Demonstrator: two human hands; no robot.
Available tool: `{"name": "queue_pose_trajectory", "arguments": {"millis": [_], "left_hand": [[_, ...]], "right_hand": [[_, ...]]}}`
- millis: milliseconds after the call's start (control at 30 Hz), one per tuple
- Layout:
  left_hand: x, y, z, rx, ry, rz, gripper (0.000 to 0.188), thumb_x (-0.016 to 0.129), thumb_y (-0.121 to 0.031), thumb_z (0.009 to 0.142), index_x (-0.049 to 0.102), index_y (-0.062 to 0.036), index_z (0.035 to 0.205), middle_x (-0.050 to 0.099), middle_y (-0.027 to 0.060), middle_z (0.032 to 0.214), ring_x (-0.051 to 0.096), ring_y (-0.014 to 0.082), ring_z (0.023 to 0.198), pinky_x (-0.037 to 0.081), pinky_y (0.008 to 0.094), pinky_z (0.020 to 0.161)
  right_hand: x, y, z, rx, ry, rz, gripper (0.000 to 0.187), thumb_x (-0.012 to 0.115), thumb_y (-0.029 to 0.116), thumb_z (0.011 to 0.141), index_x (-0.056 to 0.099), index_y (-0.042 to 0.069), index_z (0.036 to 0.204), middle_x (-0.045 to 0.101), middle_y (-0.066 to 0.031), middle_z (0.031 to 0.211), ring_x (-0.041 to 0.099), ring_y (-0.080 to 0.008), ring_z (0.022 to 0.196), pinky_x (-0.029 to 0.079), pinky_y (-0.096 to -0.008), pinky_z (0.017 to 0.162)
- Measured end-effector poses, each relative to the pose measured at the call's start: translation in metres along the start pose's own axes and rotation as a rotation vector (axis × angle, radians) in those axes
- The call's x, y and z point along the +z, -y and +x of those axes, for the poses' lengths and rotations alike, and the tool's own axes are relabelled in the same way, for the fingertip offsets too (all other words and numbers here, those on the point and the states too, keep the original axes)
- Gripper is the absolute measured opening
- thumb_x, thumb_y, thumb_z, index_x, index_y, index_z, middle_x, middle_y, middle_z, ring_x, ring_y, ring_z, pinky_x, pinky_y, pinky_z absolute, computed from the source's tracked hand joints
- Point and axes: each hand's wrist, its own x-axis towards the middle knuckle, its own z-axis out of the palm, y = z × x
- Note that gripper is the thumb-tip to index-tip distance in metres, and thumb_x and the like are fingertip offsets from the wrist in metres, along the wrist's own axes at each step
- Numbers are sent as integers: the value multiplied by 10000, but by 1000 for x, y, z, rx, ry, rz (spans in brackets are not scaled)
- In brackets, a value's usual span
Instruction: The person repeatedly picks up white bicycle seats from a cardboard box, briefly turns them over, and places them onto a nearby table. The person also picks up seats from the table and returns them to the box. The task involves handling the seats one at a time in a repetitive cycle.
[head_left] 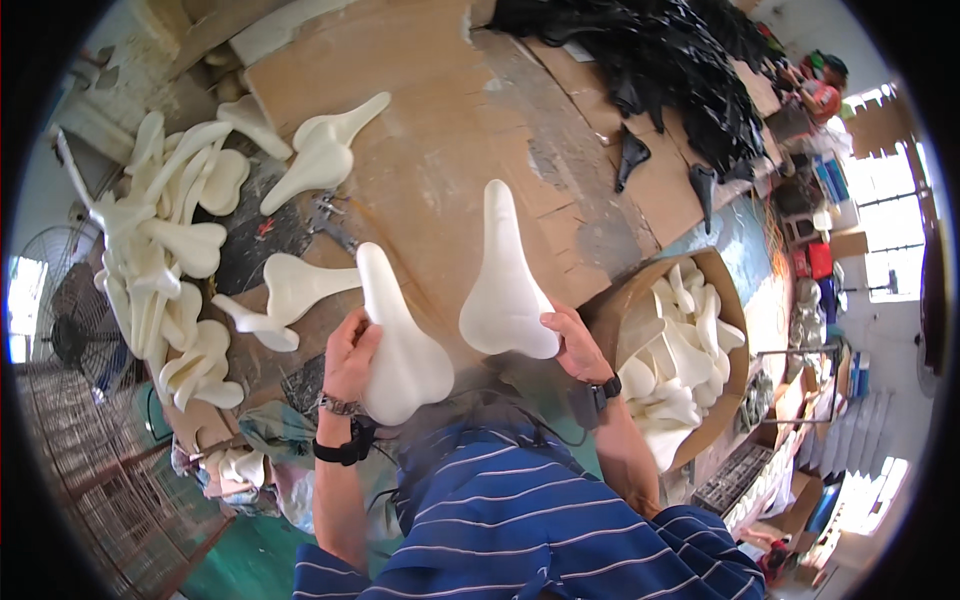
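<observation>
My left hand [350,358] is closed on the edge of a cream foam bicycle saddle pad [402,352], its narrow nose pointing away from me. In my right hand [577,345] is a second saddle pad [503,285], gripped at the right corner of its wide end, thumb on top. The two pads are apart, side by side above the near edge of the cardboard-covered table [430,150]. Left of my left hand, another saddle pad [300,285] lies on the table. Farther off, more pads [322,150] rest together. A metal hand tool [330,220] lies between them.
A large heap of cream pads [165,250] covers the table's left side. To my right stands a cardboard box [735,375] full of pads. Black saddle covers [690,70] are piled at the far right. A fan [70,290] stands left; another person [820,95] is at far right.
</observation>
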Motion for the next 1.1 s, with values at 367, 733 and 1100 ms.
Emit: {"name": "queue_pose_trajectory", "arguments": {"millis": [367, 733, 1100], "left_hand": [[131, -8, 53, 107, 115, 0, 398, 468, -249, 1115, 572, 58, 1346, 694, 132, 1179, 669, 181, 1004, 547, 318, 872], [231, 12, 56, 34, 603, 154, 442, 621, -105, 1027, 532, 24, 1441, 643, 112, 1264, 625, 165, 1075, 544, 310, 877], [105, 61, 70, -109, 384, 264, 406, 651, -179, 1022, 583, 2, 1378, 678, 110, 1200, 667, 181, 1041, 578, 323, 847]], "right_hand": [[13, -25, -55, -176, 51, 224, 858, 808, 401, 897, 425, -9, 1546, 548, -93, 1492, 499, -161, 1339, 385, -346, 1152], [-94, -56, -194, -469, -717, 393, 854, 852, 196, 814, 428, 9, 1531, 590, -95, 1394, 579, -199, 1246, 468, -369, 1077], [-197, -105, -260, 565, -1628, -1095, 695, 760, 353, 793, 555, 29, 1372, 667, -241, 1190, 666, -418, 1086, 550, -527, 910]]}}
